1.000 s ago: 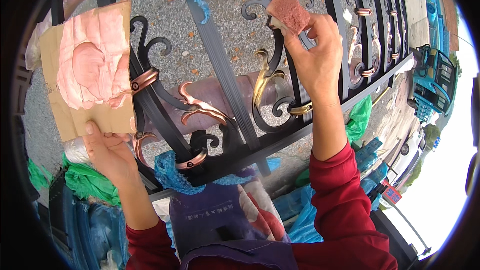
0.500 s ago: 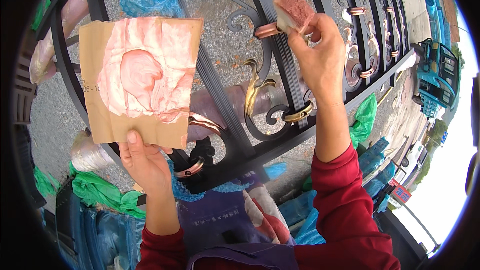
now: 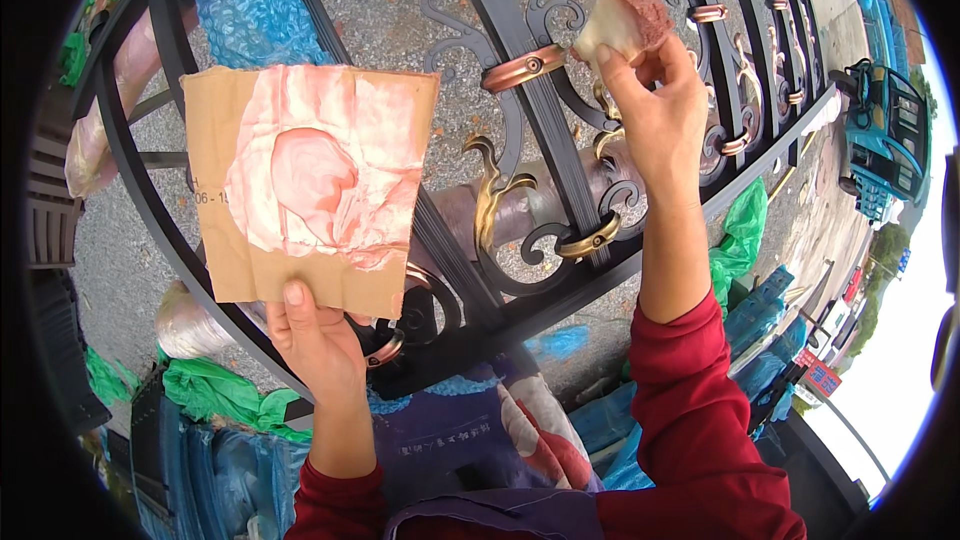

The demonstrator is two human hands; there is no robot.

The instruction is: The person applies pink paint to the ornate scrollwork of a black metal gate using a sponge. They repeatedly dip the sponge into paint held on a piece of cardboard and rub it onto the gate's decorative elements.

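Sponge [image 3: 642, 15] pinched in my right grip [image 3: 662, 105] near the black fence [image 3: 548, 130]; my left grip [image 3: 318, 340] pinches the lower edge of cardboard [image 3: 250, 275] smeared pink.

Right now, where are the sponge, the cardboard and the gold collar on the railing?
Sponge [image 3: 619, 23], head view: its pale side.
Cardboard [image 3: 258, 277], head view: its bare brown lower-left part.
Gold collar [image 3: 590, 238], head view: middle of its front.

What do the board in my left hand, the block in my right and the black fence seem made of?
The board: probably cardboard, matte brown, creased, under smeared pink coating. The block: likely foam sponge, matte, rough and porous-looking where reddish. The fence: apparently painted metal, satin black, slim, ribbed and scrolled; which metal, I can't tell.
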